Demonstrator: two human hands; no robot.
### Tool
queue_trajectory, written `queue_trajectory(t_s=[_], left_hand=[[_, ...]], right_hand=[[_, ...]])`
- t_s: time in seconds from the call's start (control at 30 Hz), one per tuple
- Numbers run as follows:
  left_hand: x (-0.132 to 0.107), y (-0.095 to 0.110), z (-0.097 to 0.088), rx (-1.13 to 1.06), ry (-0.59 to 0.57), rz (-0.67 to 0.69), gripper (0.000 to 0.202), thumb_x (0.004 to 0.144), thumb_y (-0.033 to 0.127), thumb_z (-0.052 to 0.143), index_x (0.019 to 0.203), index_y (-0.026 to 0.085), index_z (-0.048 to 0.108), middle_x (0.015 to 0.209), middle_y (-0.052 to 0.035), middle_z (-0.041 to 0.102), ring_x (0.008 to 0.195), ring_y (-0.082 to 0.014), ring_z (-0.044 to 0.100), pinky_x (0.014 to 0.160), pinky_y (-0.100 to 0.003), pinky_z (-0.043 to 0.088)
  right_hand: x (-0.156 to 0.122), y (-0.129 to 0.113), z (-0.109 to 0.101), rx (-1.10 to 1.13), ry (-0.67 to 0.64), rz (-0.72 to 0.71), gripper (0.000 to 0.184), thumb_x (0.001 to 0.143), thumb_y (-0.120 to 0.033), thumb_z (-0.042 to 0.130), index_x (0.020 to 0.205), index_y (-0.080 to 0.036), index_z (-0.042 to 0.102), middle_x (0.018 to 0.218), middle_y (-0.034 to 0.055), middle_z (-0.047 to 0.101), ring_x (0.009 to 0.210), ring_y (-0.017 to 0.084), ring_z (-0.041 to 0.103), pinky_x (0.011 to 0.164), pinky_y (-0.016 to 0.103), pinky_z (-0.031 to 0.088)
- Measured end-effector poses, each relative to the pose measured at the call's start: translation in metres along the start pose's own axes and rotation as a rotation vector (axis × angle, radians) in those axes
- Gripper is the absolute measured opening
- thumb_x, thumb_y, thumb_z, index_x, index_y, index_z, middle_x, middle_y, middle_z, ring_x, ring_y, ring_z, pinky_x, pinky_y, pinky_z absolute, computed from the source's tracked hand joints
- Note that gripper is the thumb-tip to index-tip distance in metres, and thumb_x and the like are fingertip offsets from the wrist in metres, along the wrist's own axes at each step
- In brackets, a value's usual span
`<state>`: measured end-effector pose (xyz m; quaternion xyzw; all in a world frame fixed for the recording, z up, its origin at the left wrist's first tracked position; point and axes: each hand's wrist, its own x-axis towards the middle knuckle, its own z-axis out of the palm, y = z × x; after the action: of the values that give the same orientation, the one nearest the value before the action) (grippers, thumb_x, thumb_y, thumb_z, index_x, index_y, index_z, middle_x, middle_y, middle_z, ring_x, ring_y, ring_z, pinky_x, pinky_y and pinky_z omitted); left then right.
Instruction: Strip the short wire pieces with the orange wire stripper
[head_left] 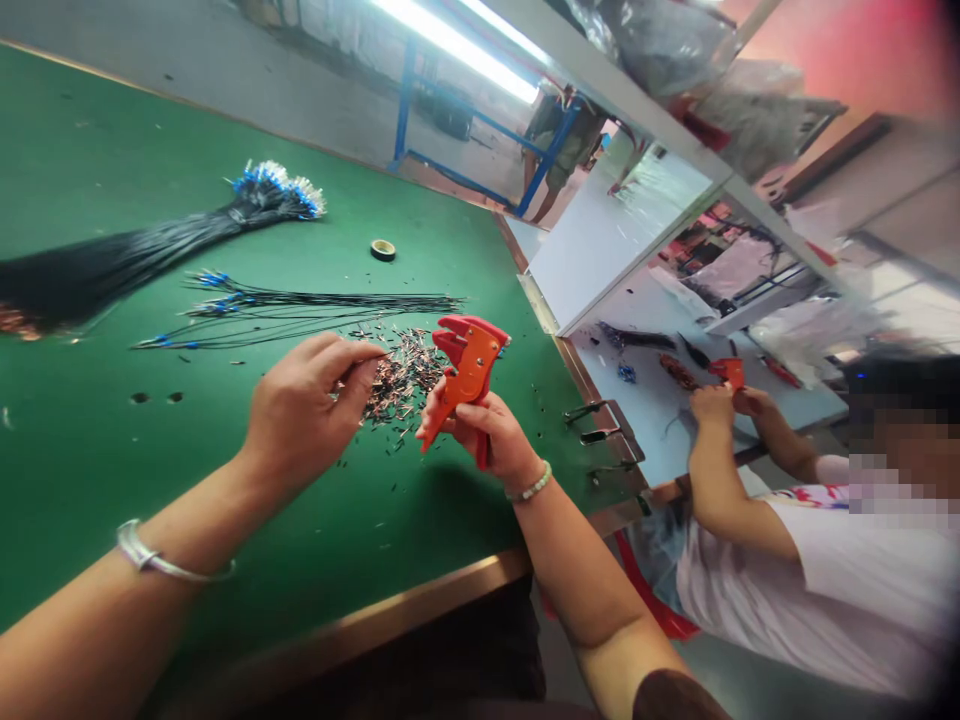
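My right hand (pixel 491 435) is wrapped round the handles of a red-orange wire stripper (pixel 474 362), its jaws tilted up and to the left. To its left, my left hand (pixel 311 395) is closed in a pinch, thumb against forefinger; whatever is between the fingertips is too small to make out. Beneath and between both hands spreads a pile of short wire scraps (pixel 409 365), copper and black. Just beyond lie several loose black wires (pixel 337 298) with blue-and-silver ends pointing left.
A thick bundle of black wires (pixel 172 245) lies at the left of the green table (pixel 300 600). A roll of black tape (pixel 382 250) sits farther back. Metal clips (pixel 600 435) are at the right edge. A co-worker (pixel 787 540) at the adjoining white table holds a similar red tool (pixel 727 373).
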<state>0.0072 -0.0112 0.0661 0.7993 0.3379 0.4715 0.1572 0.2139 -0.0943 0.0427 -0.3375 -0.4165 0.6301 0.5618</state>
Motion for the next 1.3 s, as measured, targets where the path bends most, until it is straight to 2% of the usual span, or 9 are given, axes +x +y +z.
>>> queue_trajectory(t_s=[0.07, 0.17, 0.3, 0.5, 0.7, 0.87, 1.13, 1.3], left_hand=[[0.002, -0.002, -0.001, -0.037, 0.008, 0.010, 0.016, 0.098, 0.028, 0.056, 0.099, 0.021, 0.071, 0.086, -0.0012, 0.067, 0.071, -0.0117, 0.060, 0.066, -0.026, 0.047], [0.002, -0.001, -0.001, -0.071, 0.004, 0.010, 0.015, 0.098, 0.027, 0.057, 0.098, 0.021, 0.071, 0.084, -0.0002, 0.063, 0.068, -0.0101, 0.056, 0.064, -0.025, 0.046], [0.001, 0.003, 0.000, -0.090, -0.017, 0.005, 0.014, 0.097, 0.027, 0.058, 0.095, 0.020, 0.070, 0.081, 0.0002, 0.061, 0.065, -0.0096, 0.054, 0.062, -0.025, 0.045], [0.001, 0.007, -0.001, -0.144, -0.055, 0.036, 0.012, 0.095, 0.025, 0.058, 0.091, 0.019, 0.068, 0.078, 0.0014, 0.058, 0.060, -0.0083, 0.050, 0.056, -0.024, 0.042], [0.003, 0.009, -0.006, -0.153, -0.096, 0.042, 0.011, 0.093, 0.024, 0.059, 0.089, 0.020, 0.069, 0.077, 0.0015, 0.058, 0.060, -0.0094, 0.051, 0.055, -0.025, 0.042], [0.006, 0.009, -0.009, -0.171, -0.120, 0.063, 0.013, 0.093, 0.024, 0.058, 0.089, 0.020, 0.069, 0.077, 0.0005, 0.060, 0.061, -0.0104, 0.052, 0.055, -0.026, 0.043], [0.005, 0.006, -0.011, -0.103, -0.120, 0.101, 0.012, 0.094, 0.026, 0.059, 0.089, 0.021, 0.069, 0.082, -0.0007, 0.064, 0.069, -0.0125, 0.059, 0.063, -0.027, 0.049], [0.007, 0.001, -0.012, -0.115, -0.139, 0.078, 0.016, 0.096, 0.032, 0.058, 0.099, 0.023, 0.071, 0.091, -0.0028, 0.070, 0.083, -0.0170, 0.065, 0.077, -0.033, 0.053]], right_hand=[[0.000, 0.000, 0.000, 0.080, -0.041, 0.060, 0.032, 0.081, -0.031, 0.076, 0.107, -0.016, 0.064, 0.095, 0.0049, 0.065, 0.086, 0.021, 0.066, 0.083, 0.044, 0.060], [0.000, 0.002, 0.002, 0.148, -0.099, 0.119, 0.029, 0.081, -0.031, 0.076, 0.102, -0.015, 0.065, 0.084, 0.0026, 0.064, 0.079, 0.020, 0.065, 0.079, 0.044, 0.060], [-0.002, 0.004, 0.003, 0.083, -0.143, 0.153, 0.033, 0.085, -0.038, 0.075, 0.102, -0.012, 0.066, 0.079, 0.0035, 0.065, 0.077, 0.021, 0.068, 0.078, 0.041, 0.060], [-0.004, 0.006, 0.003, -0.011, -0.158, 0.190, 0.041, 0.086, -0.048, 0.076, 0.102, -0.012, 0.066, 0.083, 0.0049, 0.068, 0.075, 0.020, 0.071, 0.073, 0.038, 0.061], [-0.006, 0.003, 0.006, -0.072, -0.147, 0.204, 0.050, 0.085, -0.059, 0.075, 0.101, -0.012, 0.066, 0.080, 0.0044, 0.068, 0.071, 0.019, 0.071, 0.068, 0.037, 0.062], [-0.007, 0.000, 0.007, -0.100, -0.127, 0.214, 0.053, 0.084, -0.062, 0.074, 0.099, -0.011, 0.069, 0.073, 0.0034, 0.069, 0.065, 0.018, 0.070, 0.062, 0.034, 0.061], [-0.006, 0.002, 0.009, -0.182, -0.064, 0.197, 0.050, 0.084, -0.062, 0.073, 0.090, -0.013, 0.069, 0.064, -0.0001, 0.067, 0.052, 0.015, 0.067, 0.047, 0.026, 0.056], [-0.006, 0.005, 0.011, -0.184, -0.030, 0.158, 0.049, 0.084, -0.062, 0.072, 0.087, -0.013, 0.067, 0.058, -0.0020, 0.063, 0.045, 0.014, 0.062, 0.040, 0.025, 0.052]])
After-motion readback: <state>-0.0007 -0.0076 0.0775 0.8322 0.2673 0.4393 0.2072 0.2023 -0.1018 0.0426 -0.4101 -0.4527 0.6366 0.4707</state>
